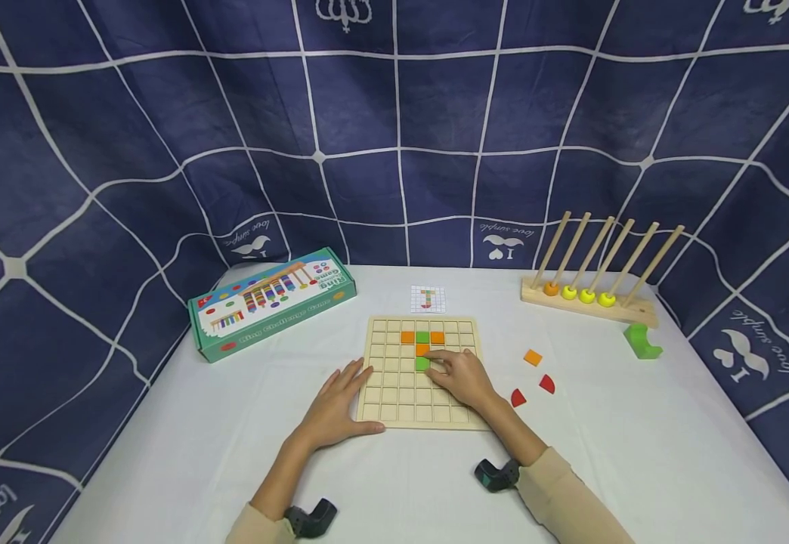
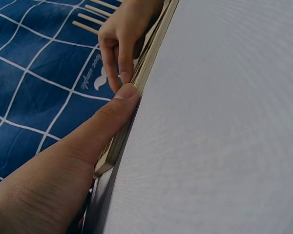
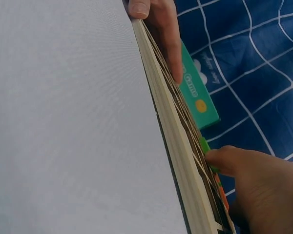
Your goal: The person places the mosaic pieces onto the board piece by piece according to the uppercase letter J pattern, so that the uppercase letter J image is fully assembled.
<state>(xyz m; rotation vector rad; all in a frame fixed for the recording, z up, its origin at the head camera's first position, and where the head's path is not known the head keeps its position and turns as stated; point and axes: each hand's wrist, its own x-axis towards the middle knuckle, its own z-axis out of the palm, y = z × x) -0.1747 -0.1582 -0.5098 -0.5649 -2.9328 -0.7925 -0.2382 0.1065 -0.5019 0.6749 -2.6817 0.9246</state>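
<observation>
A pale wooden grid board (image 1: pixel 389 412) lies on the white table, bearing green and orange square tiles in a T-like arrangement. My right hand (image 1: pixel 464 375) is over it, thumb and index finger at the lowest green tile (image 1: pixel 422 364), seeming to pinch its edges. In the right wrist view the thumb touches the green tile (image 3: pixel 205 145). At the board's left side rests my left hand (image 1: pixel 333 408), fingers spread along that edge and thumb near the front corner. The left wrist view shows its thumb (image 2: pixel 110 114) against the board's side (image 2: pixel 149 68). A patterned card (image 1: pixel 437 299) lies behind the board.
Right of the board lie a loose orange tile (image 1: pixel 533 357) and two red quarter-circle pieces (image 1: pixel 547 384). A wooden peg stand (image 1: pixel 588 306) with orange and yellow beads and a green curved block (image 1: pixel 642 342) are farther right. A green game box (image 1: pixel 273 302) stands back left.
</observation>
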